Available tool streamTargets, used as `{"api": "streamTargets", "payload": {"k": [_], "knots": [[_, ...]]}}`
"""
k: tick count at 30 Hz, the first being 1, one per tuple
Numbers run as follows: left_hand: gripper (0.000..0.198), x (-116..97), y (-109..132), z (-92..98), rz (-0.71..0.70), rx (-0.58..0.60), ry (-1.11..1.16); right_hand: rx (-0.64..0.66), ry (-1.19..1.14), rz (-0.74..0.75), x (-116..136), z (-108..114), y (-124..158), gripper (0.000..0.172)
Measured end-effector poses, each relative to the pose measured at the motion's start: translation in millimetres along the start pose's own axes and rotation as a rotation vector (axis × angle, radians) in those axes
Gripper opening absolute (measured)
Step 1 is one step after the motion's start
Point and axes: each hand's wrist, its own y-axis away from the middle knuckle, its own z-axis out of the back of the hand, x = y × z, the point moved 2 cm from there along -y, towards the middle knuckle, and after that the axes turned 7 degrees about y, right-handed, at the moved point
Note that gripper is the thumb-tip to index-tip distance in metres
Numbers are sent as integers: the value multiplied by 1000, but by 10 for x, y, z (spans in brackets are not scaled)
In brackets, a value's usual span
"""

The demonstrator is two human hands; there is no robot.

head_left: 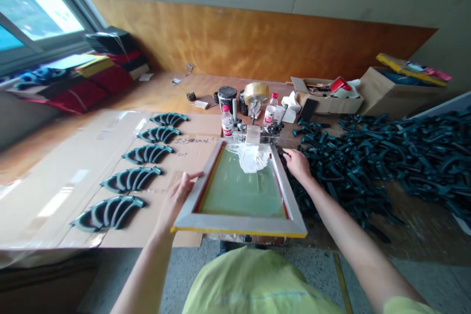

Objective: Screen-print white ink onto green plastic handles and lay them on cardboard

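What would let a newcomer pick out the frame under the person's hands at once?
On the wooden table, between the cardboard sheet with its row of dark curved parts and the dark heap, lies a screen frame. Its green mesh is bordered with red, and white ink is smeared at the far end. Nothing else sits under both the left hand and the right hand.

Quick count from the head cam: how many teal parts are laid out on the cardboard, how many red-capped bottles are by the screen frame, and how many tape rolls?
dark teal arched parts on the cardboard sheet: 5
red-capped plastic bottles: 2
tape roll: 1
Total: 8
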Motion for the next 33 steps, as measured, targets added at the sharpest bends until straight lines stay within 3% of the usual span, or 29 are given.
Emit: {"api": "streamTargets", "payload": {"k": [3,6,10,13,18,22,25,28,31,33], "knots": [[76,503,64,73,203,46,-10,-48,-53,130,200,113,-339,39],[85,875,0,81,199,8,-10,-10,42,316,635,36,-593,54],[79,1120,-111,110,194,30,-36,219,226,297,935,-147,-707,32],[77,1167,-137,146,211,35,-18,344,280,285,912,-211,-531,16],[74,1179,-120,142,240,26,19,359,186,595,762,-95,-25,27],[71,1178,-111,125,236,13,20,443,123,680,692,22,-24,21],[68,1136,-100,117,226,9,12,309,102,559,731,-7,-129,12],[68,1060,-74,102,227,-6,23,164,87,519,781,-110,-18,21],[66,982,-39,77,229,-10,49,175,68,599,774,-145,166,25],[66,933,-17,63,230,-8,54,195,52,617,762,-101,148,22]]}}
